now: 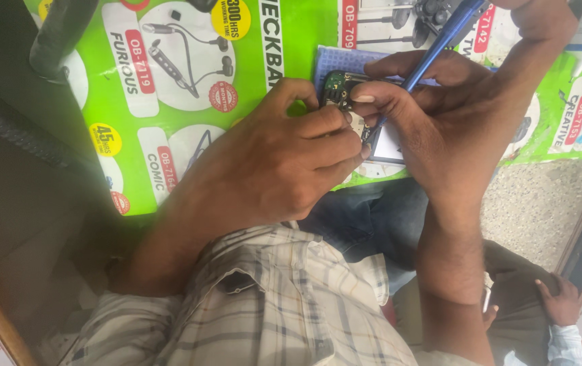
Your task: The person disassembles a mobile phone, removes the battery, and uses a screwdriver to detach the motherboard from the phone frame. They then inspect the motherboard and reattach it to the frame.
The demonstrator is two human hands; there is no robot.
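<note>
- The left hand [284, 159] curled closed around a small phone [362, 115], its fingers wrapped over the near edge, so most of the phone lay hidden under them.
- The green circuit board [337, 87] of the phone showed just above the left fingertips, between both hands.
- The right hand [440, 115] gripped a blue tool [437, 44] like a pen (its tip hidden behind the fingers), pointing down at the phone.
- Both hands touched over a green printed poster [189, 81] covering the counter.
- Another person's hand [562, 301] rested low at the right, well apart.
</note>
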